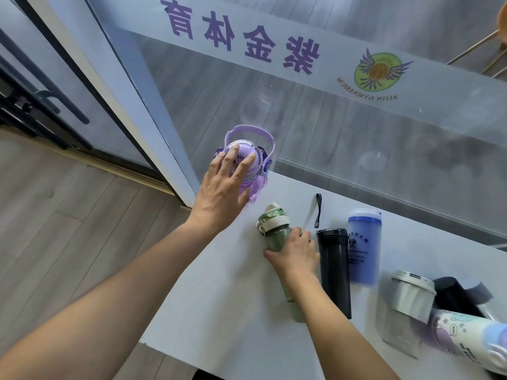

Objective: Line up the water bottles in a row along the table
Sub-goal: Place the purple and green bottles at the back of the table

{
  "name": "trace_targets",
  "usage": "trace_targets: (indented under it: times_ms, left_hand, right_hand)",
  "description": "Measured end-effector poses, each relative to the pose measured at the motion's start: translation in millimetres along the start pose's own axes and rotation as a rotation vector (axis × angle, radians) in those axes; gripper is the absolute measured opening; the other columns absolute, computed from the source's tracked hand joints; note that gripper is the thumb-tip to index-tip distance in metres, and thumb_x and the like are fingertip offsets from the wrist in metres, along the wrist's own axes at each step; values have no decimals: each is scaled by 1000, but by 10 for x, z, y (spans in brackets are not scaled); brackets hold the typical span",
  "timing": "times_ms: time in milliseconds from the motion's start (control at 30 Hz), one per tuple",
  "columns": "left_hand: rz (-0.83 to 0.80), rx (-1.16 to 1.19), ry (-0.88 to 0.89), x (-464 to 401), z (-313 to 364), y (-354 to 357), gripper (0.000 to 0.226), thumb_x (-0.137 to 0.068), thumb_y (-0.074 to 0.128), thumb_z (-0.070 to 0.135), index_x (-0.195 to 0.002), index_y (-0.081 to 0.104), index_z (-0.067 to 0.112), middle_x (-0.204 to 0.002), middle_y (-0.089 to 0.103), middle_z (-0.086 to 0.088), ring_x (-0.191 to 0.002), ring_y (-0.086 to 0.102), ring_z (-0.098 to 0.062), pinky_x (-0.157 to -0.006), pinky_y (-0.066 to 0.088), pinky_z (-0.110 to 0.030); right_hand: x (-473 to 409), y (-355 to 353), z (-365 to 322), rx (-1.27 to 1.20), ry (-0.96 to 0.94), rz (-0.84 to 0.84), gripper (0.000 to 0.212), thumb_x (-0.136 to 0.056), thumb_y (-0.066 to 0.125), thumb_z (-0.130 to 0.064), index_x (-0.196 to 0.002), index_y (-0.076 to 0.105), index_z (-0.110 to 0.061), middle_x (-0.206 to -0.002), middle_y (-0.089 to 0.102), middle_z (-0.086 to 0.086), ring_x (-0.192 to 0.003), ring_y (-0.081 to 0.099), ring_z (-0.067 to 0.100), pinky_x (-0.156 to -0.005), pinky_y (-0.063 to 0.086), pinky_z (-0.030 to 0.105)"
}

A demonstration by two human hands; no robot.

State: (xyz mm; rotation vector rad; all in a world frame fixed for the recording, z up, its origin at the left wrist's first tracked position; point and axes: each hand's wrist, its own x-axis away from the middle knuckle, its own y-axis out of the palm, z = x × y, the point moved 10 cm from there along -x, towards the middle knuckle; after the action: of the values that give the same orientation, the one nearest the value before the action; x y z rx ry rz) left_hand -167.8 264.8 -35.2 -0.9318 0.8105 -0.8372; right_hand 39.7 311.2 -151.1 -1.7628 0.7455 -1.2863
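A purple bottle [253, 149] with a carry handle stands at the far left corner of the white table [225, 311]. My left hand [223, 187] rests on its domed lid and side, fingers spread around it. To its right stands a green bottle [274, 229] with a cream lid, and my right hand [295, 253] is wrapped around its body. Further right stand a black flask [336, 270] and a blue tumbler [364, 245], close together. A grey cup [410, 296], a black bottle [461, 296] and a white patterned bottle [466, 335] crowd the right end.
A black strap [318, 211] lies on the table behind the flask. A glass wall with purple lettering [329, 119] runs along the table's far edge. Wooden floor [68, 215] lies to the left, beyond the table's left edge.
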Motion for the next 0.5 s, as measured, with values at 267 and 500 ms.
trace_targets:
  times_ms: [267,500]
  left_hand:
    - [-130,180,-206,28,7,81,75,-87,56,11,-151,23,33,-163,3,1,-147,3,-32,-115,25,-49]
    - [-88,213,-198,89,-16,99,78,-85,54,0,-150,25,33,-163,2,2,-149,2,-31,-115,25,-48]
  right_hand:
    - [-18,-721,53,-537,-87,61,75,-68,82,-49,-125,47,-16,-118,58,4,-108,58,24,-87,48,34]
    - [-56,-1173,22,-808,-192,180,59,-63,90,-36,-109,53,-32,-100,66,-21,-93,63,0,-72,48,19]
